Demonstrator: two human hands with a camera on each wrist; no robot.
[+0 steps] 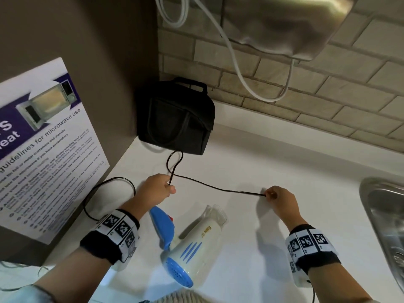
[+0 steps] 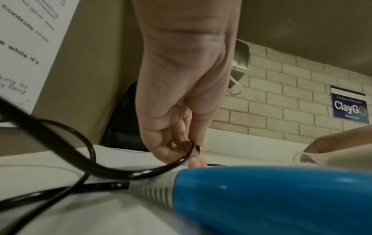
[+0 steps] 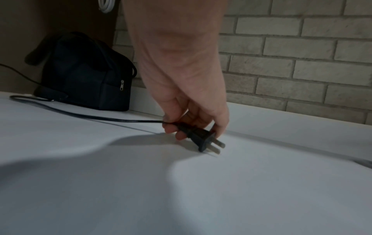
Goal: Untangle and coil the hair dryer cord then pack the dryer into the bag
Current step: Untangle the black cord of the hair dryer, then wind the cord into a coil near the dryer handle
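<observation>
- Head view: your left hand (image 1: 156,189) pinches the black cord (image 1: 218,188) where it loops in front of the black bag (image 1: 177,119), which stands in the counter's back corner.
- The white-and-blue hair dryer (image 1: 192,243) lies on the white counter (image 1: 295,154) between your wrists.
- Your right hand (image 1: 281,199) grips the plug (image 3: 199,135), prongs touching the counter.

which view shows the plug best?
Right wrist: the plug is close and sharp, held in the right hand, both prongs visible just above the counter. In the head view that hand hides the plug; only the cord entering the grip shows. The left wrist view shows cord, no plug.
</observation>
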